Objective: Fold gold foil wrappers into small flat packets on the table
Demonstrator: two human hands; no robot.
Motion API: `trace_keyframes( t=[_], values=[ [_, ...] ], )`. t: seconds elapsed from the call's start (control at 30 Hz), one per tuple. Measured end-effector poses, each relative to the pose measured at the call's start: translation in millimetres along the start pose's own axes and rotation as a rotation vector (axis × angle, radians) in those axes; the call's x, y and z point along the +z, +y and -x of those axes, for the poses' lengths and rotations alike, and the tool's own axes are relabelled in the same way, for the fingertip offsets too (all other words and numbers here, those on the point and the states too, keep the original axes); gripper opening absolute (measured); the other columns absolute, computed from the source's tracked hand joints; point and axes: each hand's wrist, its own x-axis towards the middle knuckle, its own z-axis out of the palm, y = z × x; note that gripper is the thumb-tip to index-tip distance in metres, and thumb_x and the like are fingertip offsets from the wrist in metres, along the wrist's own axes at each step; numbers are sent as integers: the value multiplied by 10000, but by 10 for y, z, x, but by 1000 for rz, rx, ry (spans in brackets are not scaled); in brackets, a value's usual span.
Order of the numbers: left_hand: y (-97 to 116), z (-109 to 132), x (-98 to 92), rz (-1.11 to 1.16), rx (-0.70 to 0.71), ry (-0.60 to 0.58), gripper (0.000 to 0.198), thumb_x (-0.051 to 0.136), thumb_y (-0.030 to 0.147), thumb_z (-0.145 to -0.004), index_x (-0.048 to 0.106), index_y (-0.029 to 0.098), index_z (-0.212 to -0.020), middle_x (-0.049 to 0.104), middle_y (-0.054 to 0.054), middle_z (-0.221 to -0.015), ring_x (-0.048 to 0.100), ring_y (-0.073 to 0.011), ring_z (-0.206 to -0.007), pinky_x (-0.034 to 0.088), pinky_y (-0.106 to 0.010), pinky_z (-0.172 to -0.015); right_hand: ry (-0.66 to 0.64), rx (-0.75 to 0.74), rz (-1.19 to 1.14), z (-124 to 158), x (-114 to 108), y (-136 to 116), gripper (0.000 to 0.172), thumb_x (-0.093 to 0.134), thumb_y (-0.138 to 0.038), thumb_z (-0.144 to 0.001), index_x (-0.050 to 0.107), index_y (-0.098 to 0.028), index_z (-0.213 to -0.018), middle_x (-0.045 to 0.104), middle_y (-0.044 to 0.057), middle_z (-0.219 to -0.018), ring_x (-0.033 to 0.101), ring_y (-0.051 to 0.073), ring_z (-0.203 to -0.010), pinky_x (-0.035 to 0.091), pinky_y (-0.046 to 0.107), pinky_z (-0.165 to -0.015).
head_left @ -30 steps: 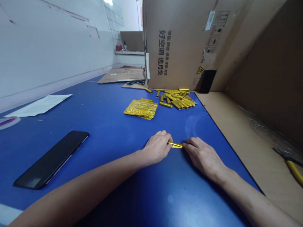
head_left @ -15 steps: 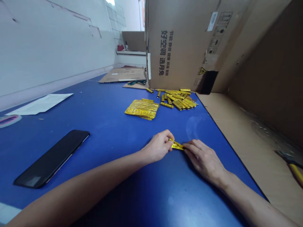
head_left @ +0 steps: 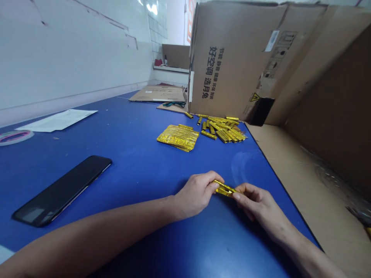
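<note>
A small rolled gold foil piece (head_left: 225, 189) is pinched at both ends between my two hands, just above the blue table (head_left: 136, 162). My left hand (head_left: 196, 194) grips its left end with closed fingers. My right hand (head_left: 257, 204) grips its right end, fingers curled. Farther back lie a flat stack of gold foil sheets (head_left: 178, 137) and a heap of several rolled gold foil pieces (head_left: 223, 128).
A black phone (head_left: 62, 190) lies face up at the left. A large cardboard box (head_left: 246, 61) stands at the back, cardboard sheeting (head_left: 307, 185) covers the right. A white paper (head_left: 58, 120) and a tape roll (head_left: 13, 136) lie at the far left.
Both hands have lifted the foil piece slightly off the table and drawn it nearer. The view has tilted up a little.
</note>
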Motion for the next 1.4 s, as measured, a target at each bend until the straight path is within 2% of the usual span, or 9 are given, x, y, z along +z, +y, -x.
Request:
trace_keyframes(
  t=[0.23,0.47,0.57,0.63,0.73,0.83,0.97,1.23,1.4],
  values=[
    [-93,-18,66,113,-157,10,165,386,169,-796,524,172,-887,522,37,-621,495,-94,-574,367,-196,-540,88,-31,4,13,50,18,312,550,-465,-694,483,-165,-643,389,-72,-481,294,50,-393,217,192,-372],
    [-114,-31,74,66,-202,-18,168,374,187,-793,530,178,-854,532,34,-612,483,-96,-549,345,-195,-499,168,-102,245,-11,85,42,297,474,-431,-752,495,-179,-596,417,-49,-454,368,87,-401,292,218,-384],
    [-83,-40,47,-34,-231,-27,172,366,180,-787,534,180,-827,546,30,-610,497,-102,-545,347,-196,-494,344,-344,525,8,84,98,229,461,-369,-786,561,-163,-803,595,40,-708,548,163,-624,425,279,-550],
    [-64,-49,33,-142,-233,-29,178,360,164,-783,532,182,-823,564,26,-626,513,-106,-561,360,-198,-517,445,-594,710,43,94,128,210,469,-290,-799,554,-161,-941,617,86,-921,567,197,-828,442,326,-700],
    [-62,-63,20,-257,-226,-31,186,359,142,-775,526,190,-843,593,19,-681,540,-111,-613,380,-202,-567,374,-854,918,101,147,149,228,438,-178,-818,563,-156,-1008,618,96,-1035,546,191,-971,421,353,-828],
    [-86,-78,13,-308,-232,-45,177,373,148,-768,517,196,-859,607,11,-726,557,-119,-650,389,-203,-582,239,-818,1134,136,233,164,312,409,-182,-829,539,-106,-1103,566,124,-1140,511,212,-1057,402,401,-890],
    [-123,-98,0,-407,-236,-80,170,391,174,-766,510,200,-885,617,-7,-765,578,-143,-686,401,-219,-593,185,-712,1328,156,335,184,390,418,-281,-825,530,-70,-1133,476,141,-1219,458,263,-1108,399,462,-893],
    [-121,-111,-62,-643,-175,-128,152,408,242,-806,528,182,-877,605,-53,-767,582,-215,-746,431,-314,-653,141,-705,1400,183,381,180,550,390,-426,-822,478,-14,-1177,441,199,-1220,435,296,-1116,397,481,-891],
    [-71,-3,-50,-773,167,-228,215,370,180,-849,560,154,-946,551,-83,-1064,479,-206,-1029,367,-312,-862,127,-673,1389,183,379,198,581,357,-453,-831,436,-22,-1213,419,194,-1242,391,297,-1151,348,507,-922]
  ],
)
